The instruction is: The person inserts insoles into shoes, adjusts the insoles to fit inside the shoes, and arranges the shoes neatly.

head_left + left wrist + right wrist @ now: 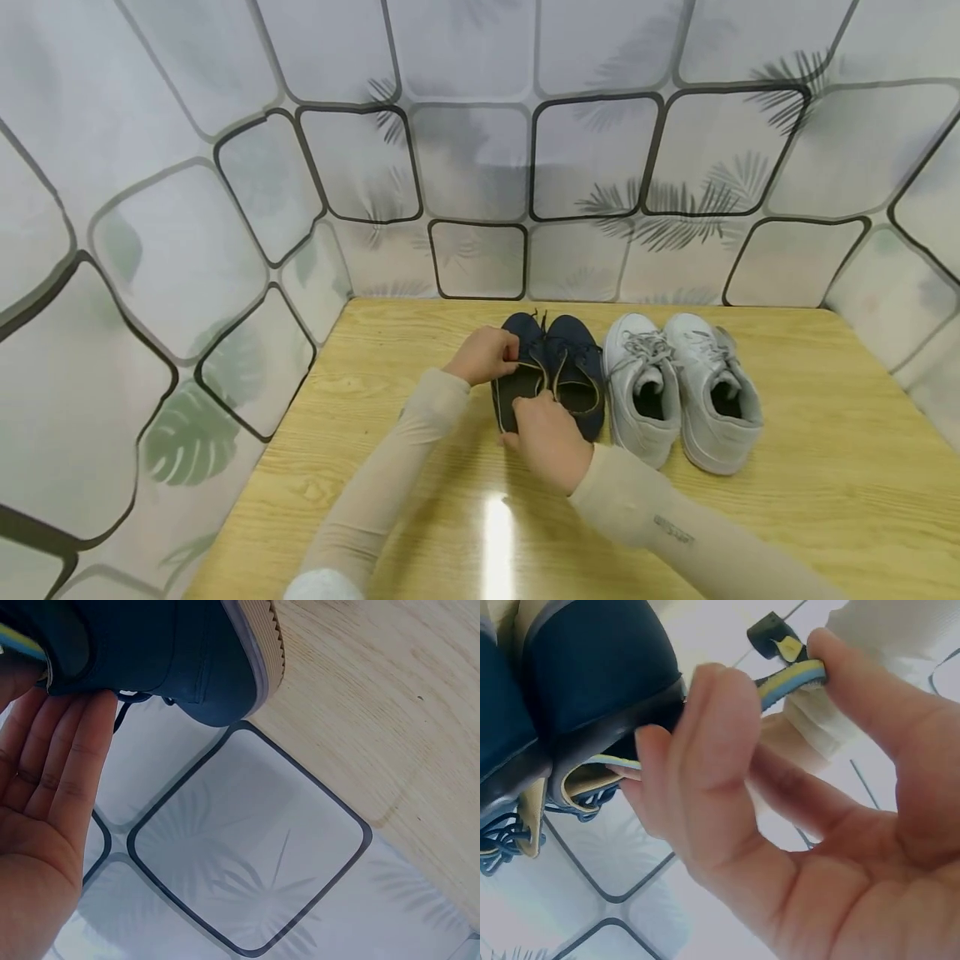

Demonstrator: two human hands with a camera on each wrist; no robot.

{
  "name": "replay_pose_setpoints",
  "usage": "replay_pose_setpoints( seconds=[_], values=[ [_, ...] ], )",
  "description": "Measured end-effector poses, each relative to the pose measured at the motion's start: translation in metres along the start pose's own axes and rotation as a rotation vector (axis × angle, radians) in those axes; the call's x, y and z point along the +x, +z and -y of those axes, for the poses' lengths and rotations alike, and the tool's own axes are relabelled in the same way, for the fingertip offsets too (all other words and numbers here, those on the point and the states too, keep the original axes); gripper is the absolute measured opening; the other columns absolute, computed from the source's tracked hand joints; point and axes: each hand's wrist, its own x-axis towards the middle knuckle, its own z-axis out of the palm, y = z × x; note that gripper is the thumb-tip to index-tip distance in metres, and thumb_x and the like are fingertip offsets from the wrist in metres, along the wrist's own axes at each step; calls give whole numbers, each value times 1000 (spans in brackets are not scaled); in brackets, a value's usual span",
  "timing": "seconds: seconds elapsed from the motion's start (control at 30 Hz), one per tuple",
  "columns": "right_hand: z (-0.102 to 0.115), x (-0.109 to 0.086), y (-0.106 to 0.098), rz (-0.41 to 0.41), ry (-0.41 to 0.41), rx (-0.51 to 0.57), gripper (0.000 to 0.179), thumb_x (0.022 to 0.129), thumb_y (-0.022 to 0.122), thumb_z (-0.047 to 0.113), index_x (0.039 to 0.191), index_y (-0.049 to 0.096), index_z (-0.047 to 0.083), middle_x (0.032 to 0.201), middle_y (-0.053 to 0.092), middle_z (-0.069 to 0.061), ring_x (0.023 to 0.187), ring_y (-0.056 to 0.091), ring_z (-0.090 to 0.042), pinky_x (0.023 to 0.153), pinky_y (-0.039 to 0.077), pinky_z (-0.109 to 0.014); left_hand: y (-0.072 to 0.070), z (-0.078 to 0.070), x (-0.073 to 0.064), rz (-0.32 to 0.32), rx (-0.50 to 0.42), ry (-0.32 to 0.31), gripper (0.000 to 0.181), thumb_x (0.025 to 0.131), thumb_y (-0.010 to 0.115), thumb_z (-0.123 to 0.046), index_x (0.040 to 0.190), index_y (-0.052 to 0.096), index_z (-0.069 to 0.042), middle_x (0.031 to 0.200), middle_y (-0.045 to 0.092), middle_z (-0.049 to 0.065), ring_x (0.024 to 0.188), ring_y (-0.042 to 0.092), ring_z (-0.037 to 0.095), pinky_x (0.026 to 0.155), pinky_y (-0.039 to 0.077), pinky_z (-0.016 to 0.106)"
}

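Note:
The left shoe of a navy lace-up pair (517, 327) stands on the table, toe toward the wall. My left hand (487, 354) grips its upper beside the opening, thumb on one side and fingers on the other (71, 750). My right hand (551, 433) is at the heel end, pinching a dark insole (517, 385) between thumb and fingers. Blue and yellow layers show along the insole's edge (795, 681) in the right wrist view. The insole's front part is hidden in the shoe. Close on the right stands the other navy shoe (573, 335), its opening facing me.
A pair of white lace-up sneakers, left (628, 333) and right (693, 342), stands to the right of the navy pair, toes to the wall. The wood-grain table (390, 333) ends at a patterned cloth wall (480, 258) behind and at the sides.

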Motion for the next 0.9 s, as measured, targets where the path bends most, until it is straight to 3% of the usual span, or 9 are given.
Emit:
replay_pose_setpoints(
  seconds=[0.33, 0.43, 0.67, 0.73, 0.9],
  values=[
    [-16, 32, 12, -72, 35, 73, 28, 83, 75, 22, 65, 62, 4, 67, 56, -14, 65, 58, -33, 57, 52, -39, 2, 1, 1, -5, 6, 11, 15, 81, 77, -13, 74, 64, -13, 69, 62, -1, 63, 56, 13, 60, 45, 25],
    [-24, 42, 19, -95, 34, 92, 30, 82, 76, 21, 60, 63, 6, 62, 55, -10, 67, 58, -33, 62, 52, -40, 3, 0, 1, -5, -2, 24, 14, 82, 77, -13, 74, 65, -12, 69, 62, 0, 63, 56, 13, 60, 45, 25],
    [-35, 52, 19, -26, 20, 225, 31, 85, 73, 10, 56, 63, 5, 56, 50, -1, 70, 49, -23, 66, 44, -35, 4, 1, 1, 3, -7, 0, 14, 82, 76, -12, 75, 65, -12, 70, 62, 0, 62, 55, 13, 59, 45, 24],
    [-37, 53, 17, -10, 12, 213, 29, 83, 70, 1, 56, 61, 1, 55, 46, -4, 66, 47, -23, 69, 41, -36, 3, 1, 2, 3, -8, -2, 14, 82, 76, -11, 75, 65, -12, 70, 62, 0, 62, 55, 13, 59, 45, 24],
    [-38, 50, 17, 55, 20, 126, 9, 77, 67, -5, 69, 69, -1, 66, 62, -8, 71, 49, -31, 77, 42, -44, 2, 0, 2, 17, -13, -14, 13, 83, 76, -12, 76, 65, -13, 70, 62, -1, 62, 55, 12, 59, 44, 24]
  ],
)
